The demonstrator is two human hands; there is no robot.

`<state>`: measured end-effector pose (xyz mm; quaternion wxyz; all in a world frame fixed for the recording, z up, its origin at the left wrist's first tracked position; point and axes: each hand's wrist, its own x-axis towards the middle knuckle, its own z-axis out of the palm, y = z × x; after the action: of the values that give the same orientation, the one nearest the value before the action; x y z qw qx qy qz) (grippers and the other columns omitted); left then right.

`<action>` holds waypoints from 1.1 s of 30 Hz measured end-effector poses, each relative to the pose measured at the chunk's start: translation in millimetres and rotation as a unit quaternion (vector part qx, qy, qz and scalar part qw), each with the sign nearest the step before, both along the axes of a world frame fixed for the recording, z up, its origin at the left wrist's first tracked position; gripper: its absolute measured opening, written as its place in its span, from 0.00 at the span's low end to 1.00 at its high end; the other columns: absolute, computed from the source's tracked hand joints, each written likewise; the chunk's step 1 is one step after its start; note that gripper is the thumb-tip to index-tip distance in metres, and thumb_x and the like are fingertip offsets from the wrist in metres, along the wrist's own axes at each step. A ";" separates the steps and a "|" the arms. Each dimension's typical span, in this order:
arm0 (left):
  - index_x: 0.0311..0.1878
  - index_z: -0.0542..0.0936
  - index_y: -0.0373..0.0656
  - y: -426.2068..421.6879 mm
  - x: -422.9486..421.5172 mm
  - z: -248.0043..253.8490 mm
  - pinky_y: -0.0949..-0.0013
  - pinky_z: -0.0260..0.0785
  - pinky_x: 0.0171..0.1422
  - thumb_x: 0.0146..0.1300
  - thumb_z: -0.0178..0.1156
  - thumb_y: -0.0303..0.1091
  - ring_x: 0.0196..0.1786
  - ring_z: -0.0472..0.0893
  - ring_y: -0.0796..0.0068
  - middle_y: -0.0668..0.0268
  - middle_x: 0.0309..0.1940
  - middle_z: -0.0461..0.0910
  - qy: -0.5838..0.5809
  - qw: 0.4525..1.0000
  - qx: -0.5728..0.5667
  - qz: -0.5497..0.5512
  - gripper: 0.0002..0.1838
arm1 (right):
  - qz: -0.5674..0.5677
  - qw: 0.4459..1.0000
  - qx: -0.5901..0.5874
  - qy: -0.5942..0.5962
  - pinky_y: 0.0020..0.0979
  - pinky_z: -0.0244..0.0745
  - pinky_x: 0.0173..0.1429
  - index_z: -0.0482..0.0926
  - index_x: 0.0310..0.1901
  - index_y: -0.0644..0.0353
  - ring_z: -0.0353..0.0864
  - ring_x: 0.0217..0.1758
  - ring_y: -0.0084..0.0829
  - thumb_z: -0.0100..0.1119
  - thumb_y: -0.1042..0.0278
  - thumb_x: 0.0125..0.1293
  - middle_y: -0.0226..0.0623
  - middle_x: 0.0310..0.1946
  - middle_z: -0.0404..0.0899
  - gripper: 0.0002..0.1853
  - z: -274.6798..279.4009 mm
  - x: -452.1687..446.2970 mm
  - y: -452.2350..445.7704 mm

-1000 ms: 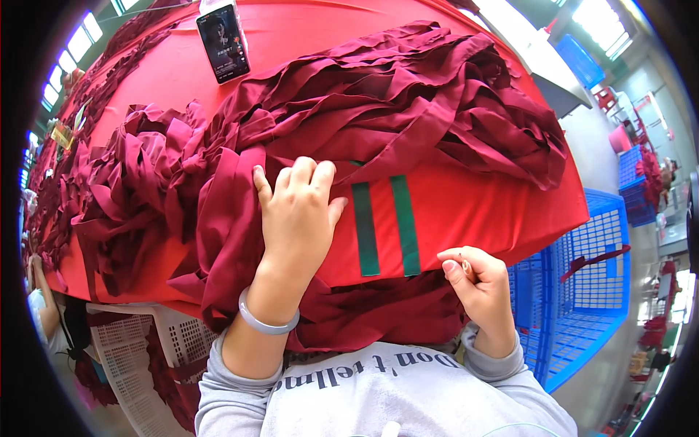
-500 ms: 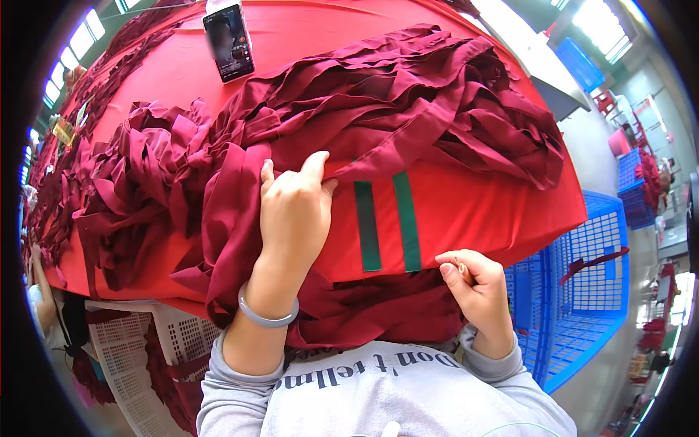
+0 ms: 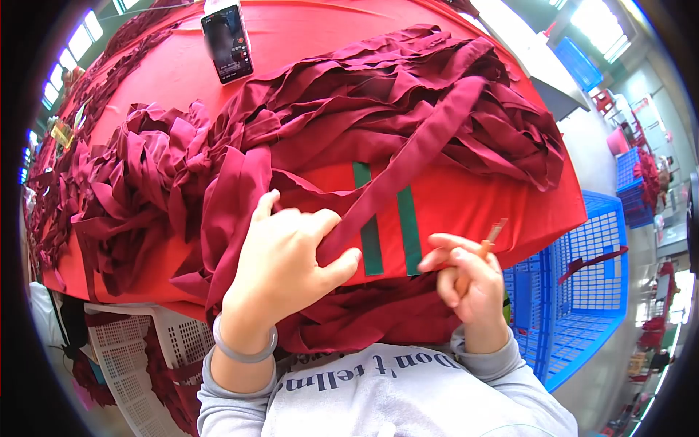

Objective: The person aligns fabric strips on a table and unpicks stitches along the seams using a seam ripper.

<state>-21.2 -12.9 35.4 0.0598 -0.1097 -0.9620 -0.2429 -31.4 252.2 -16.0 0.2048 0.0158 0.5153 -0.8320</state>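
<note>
My left hand [image 3: 280,258] has a maroon fabric strip [image 3: 408,160] between its thumb and forefinger. From there the strip runs up and right into a large heap of similar strips [image 3: 349,87]. Below it, two dark green strips [image 3: 410,226] lie side by side on the red-covered table [image 3: 502,211]. My right hand [image 3: 470,280] is closed around a small tool [image 3: 494,234] with an orange-brown handle and a thin metal tip pointing up; its exact kind is unclear. More maroon fabric [image 3: 378,309] hangs between the table edge and my body.
A phone [image 3: 226,45] with a lit screen lies at the back of the table. A blue plastic crate [image 3: 582,291] stands to the right, and a white basket [image 3: 127,357] with maroon fabric is at lower left. More maroon strips [image 3: 138,175] pile up on the left.
My left hand has come down towards me, drawing the maroon strip across the green strips. My right hand has turned and risen slightly, so the tool's tip now shows.
</note>
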 end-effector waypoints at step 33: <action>0.28 0.84 0.41 -23.9 36.3 -4.1 0.62 0.64 0.47 0.53 0.69 0.34 0.29 0.79 0.64 0.63 0.24 0.82 0.013 0.992 -0.099 0.071 0.07 | -0.480 0.877 -0.005 0.007 0.39 0.84 0.48 0.82 0.49 0.58 0.87 0.40 0.36 0.59 0.71 0.70 0.39 0.42 0.87 0.09 -21.6 -155.2 350.8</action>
<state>15.1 -36.7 31.4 0.0787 -0.0497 -0.9857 -0.1403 -186.6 603.1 -37.6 -0.2232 0.2548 0.4416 -0.8308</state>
